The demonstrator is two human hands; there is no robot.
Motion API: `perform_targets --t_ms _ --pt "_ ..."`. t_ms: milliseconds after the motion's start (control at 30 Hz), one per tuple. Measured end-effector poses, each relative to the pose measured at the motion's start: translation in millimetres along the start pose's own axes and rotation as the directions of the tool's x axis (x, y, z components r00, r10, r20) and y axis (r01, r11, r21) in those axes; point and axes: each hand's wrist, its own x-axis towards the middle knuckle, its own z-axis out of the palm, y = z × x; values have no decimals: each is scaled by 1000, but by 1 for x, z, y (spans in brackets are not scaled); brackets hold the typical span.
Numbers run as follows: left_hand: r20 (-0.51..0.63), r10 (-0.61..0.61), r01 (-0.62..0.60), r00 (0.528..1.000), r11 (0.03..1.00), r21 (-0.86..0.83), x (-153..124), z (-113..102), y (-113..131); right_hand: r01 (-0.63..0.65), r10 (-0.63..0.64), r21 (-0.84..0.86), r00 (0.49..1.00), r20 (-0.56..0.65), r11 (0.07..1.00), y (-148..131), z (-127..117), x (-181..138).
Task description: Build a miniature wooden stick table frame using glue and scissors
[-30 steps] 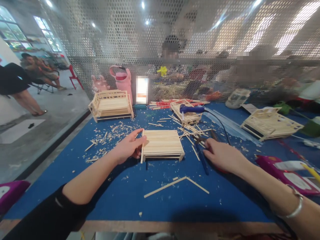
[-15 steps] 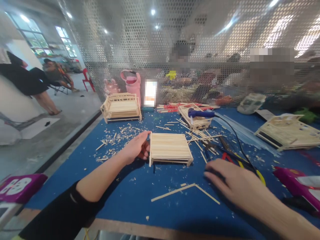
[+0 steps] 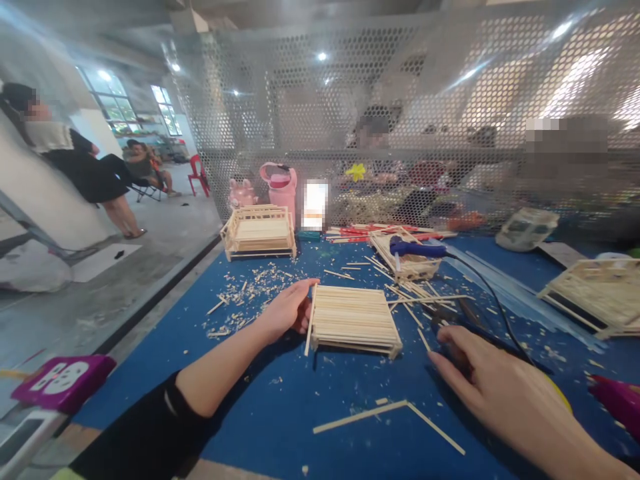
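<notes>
"Where's the frame [image 3: 353, 317]?"
"Between the tabletop [image 3: 270, 407]'s far and near edges, the left hand [image 3: 286, 311] curled at the frame's left end; pinching or not, one cannot tell."
"The right hand [image 3: 493, 373]?"
"Thumb and fingers spread, near pliers [image 3: 436, 315]."

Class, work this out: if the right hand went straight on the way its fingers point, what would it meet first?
Probably the thin loose stick just ahead of the right hand, then the slatted wooden piece; the hand's height above the blue surface is hard to judge.
</notes>
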Motion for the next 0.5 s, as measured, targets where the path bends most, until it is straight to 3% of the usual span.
perform_targets --t_ms 67,133,233,367,500 --pt "2 -3 3 1000 1000 -7 1 1 -1 222 -212 52 964 -158 974 -18 -2 4" --pt "7 -5 5 1000 1000 -4 1 1 -2 412 -387 63 891 -238 909 -41 -3 9" --pt "17 4 -4 1000 1000 21 1 3 -2 581 -560 73 807 -189 811 -78 -1 17" --pt "32 8 -9 999 1000 23 0 4 -1 692 -688 31 721 -85 721 -115 13 28" --pt "17 22 -22 1000 999 33 0 3 -1 714 -709 2 695 -121 700 -127 29 37"
